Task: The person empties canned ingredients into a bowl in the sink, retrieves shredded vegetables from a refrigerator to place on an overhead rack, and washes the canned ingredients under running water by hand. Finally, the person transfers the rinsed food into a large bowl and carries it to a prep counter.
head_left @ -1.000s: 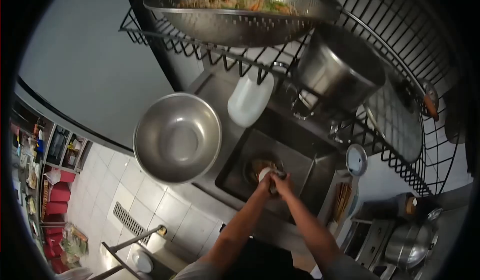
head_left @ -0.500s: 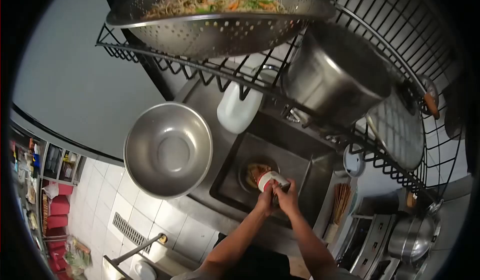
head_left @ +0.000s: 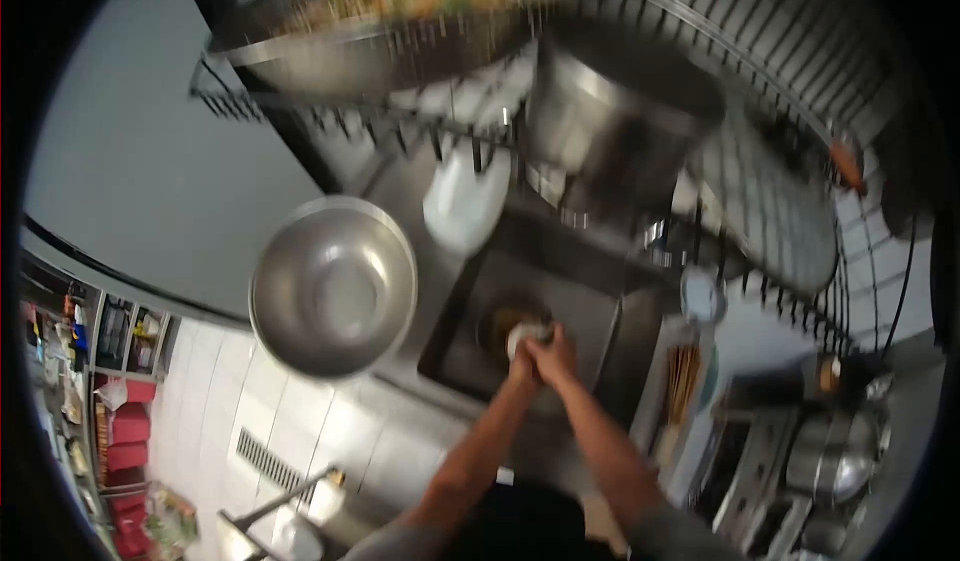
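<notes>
Both of my hands are closed round a small can-like container (head_left: 520, 341) with a pale surface, blurred by motion. My left hand (head_left: 522, 365) grips it on the left side, and my right hand (head_left: 553, 357) wraps it from the right. The container is held over the metal sink (head_left: 590, 311), close to the round drain (head_left: 497, 323), where brownish matter shows. Its contents are hidden. A large steel bowl (head_left: 285, 296) stands on the counter left of the sink. Behind the sink is a white, rounded plastic container (head_left: 465, 206).
Above the sink, a black wire rack (head_left: 400, 116) bears a perforated colander (head_left: 400, 64) of shredded food, a steel pot (head_left: 630, 121) and a glass lid (head_left: 775, 211). Chopsticks (head_left: 683, 383) stand right of the sink. A floor drain grate (head_left: 268, 459) lies at lower left.
My hands and the container have shifted slightly up, and the container's red-and-white label is less visible. The whole view has moved a little and blurred.
</notes>
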Demonstrator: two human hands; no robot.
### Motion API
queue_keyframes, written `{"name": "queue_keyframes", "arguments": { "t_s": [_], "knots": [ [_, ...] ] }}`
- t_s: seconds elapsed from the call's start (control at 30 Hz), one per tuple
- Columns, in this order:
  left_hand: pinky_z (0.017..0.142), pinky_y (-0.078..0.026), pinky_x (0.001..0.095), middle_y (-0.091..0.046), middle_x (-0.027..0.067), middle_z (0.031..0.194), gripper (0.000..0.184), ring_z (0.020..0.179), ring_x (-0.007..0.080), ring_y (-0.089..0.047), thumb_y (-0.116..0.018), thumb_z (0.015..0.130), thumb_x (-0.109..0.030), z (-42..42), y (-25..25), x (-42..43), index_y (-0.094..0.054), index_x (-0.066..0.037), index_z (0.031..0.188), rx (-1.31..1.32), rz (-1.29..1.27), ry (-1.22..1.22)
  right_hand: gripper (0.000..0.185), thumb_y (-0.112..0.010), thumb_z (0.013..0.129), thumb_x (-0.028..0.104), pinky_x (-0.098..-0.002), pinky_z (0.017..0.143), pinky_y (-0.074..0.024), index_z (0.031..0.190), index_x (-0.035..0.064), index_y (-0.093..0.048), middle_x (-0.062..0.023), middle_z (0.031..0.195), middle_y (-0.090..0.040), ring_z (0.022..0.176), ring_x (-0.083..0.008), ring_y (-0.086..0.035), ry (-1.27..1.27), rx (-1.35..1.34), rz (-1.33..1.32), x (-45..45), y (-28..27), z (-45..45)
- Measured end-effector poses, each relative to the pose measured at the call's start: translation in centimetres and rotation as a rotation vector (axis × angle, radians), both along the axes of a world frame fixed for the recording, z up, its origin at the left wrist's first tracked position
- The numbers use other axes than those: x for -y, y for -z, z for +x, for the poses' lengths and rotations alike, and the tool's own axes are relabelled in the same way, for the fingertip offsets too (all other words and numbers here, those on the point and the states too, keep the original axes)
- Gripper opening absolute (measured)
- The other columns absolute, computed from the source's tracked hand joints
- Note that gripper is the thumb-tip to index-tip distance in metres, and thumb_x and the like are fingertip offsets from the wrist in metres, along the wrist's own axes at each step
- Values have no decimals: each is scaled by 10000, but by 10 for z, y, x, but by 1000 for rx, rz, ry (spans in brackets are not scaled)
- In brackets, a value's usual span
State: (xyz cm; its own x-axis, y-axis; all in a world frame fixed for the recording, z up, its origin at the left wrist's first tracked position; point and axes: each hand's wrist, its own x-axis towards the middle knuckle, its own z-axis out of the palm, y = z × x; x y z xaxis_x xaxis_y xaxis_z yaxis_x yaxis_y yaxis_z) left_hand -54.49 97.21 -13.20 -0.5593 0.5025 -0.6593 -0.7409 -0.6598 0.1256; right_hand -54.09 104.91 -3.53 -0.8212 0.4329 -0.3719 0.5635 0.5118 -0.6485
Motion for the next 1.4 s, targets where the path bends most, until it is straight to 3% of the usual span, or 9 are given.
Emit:
{"name": "queue_keyframes", "arguments": {
  "t_s": [0.27, 0.37, 0.6, 0.8, 0.87, 0.93, 1.1, 1.23, 1.4],
  "knots": [
    [839, -562, 518, -515, 179, 1366, 661, 1044, 371, -651, -398, 1004, -606, 3, -140, 41, -460, -85, 1406, -34, -109, 411, 718, -728, 797, 519, -474, 910, -499, 1324, 102, -475, -306, 1195, -541, 1067, -461, -591, -87, -4, 86, -34, -22, -3],
    [816, -565, 488, -598, 161, 1248, 506, 1041, 321, -654, -492, 1022, -441, 5, -181, 54, -553, -31, 1312, -497, -543, 688, 661, -732, 785, 485, -470, 916, -498, 1272, 86, -532, -295, 1212, -551, 1073, -457, -594, 4, -35, 89, -33, -9, 29],
    [877, -487, 432, -550, 239, 1165, 381, 1069, 417, -577, -538, 900, -23, -33, -276, -47, -525, 18, 1278, -2008, -865, 213, 590, -715, 804, 403, -492, 899, -492, 1253, 49, -569, -247, 1085, -652, 1001, -447, -624, -83, -406, 11, -46, -36, 52],
    [1100, -369, 498, -499, 256, 1347, 540, 1277, 448, -447, -589, 886, -270, -94, -207, -200, -494, -20, 1355, -1875, -875, 720, 663, -718, 855, 296, -496, 1000, -430, 1410, 69, -437, -195, 1402, -447, 1236, -384, -467, -127, -425, 256, -34, 14, 35],
    [1042, -419, 584, -466, 276, 1444, 718, 1305, 432, -493, -513, 906, -627, -156, -73, -306, -489, -124, 1417, -2084, -1244, 1337, 685, -734, 838, 314, -485, 993, -430, 1401, 62, -439, -174, 1343, -472, 1190, -356, -483, -8, -606, 125, -43, 23, 27],
    [1160, -316, 407, -461, 228, 1424, 581, 1358, 402, -387, -420, 938, -475, -97, -251, -189, -522, -36, 1305, -1741, -933, 1085, 707, -750, 820, 332, -473, 986, -429, 1392, 55, -441, -153, 1283, -498, 1145, -327, -498, 12, -657, 60, -46, 41, 33],
    [978, -481, 467, -631, 271, 1177, 382, 1110, 449, -598, -573, 850, -146, -75, -197, -182, -609, 7, 1199, -1724, -1093, 1180, 754, -781, 785, 367, -450, 972, -428, 1374, 41, -445, -111, 1164, -549, 1054, -270, -529, -51, -682, -66, -58, 47, 22],
    [912, -500, 440, -663, 248, 1080, 427, 1056, 390, -637, -563, 868, -100, -6, -236, -92, -580, -15, 1286, -1875, -773, 333, 665, -802, 738, 395, -436, 892, -441, 1266, 85, -543, -156, 1058, -575, 1004, -286, -570, -109, -359, 205, -56, -37, 22],
    [784, -557, 308, -704, 93, 938, 227, 828, 163, -675, -542, 981, -74, 26, -224, 71, -649, -1, 1167, -1044, -552, 249, 661, -736, 797, 496, -479, 883, -502, 1315, 165, -494, -221, 1153, -544, 1062, -431, -591, -105, -303, 140, -67, -75, 19]
  ]
}}
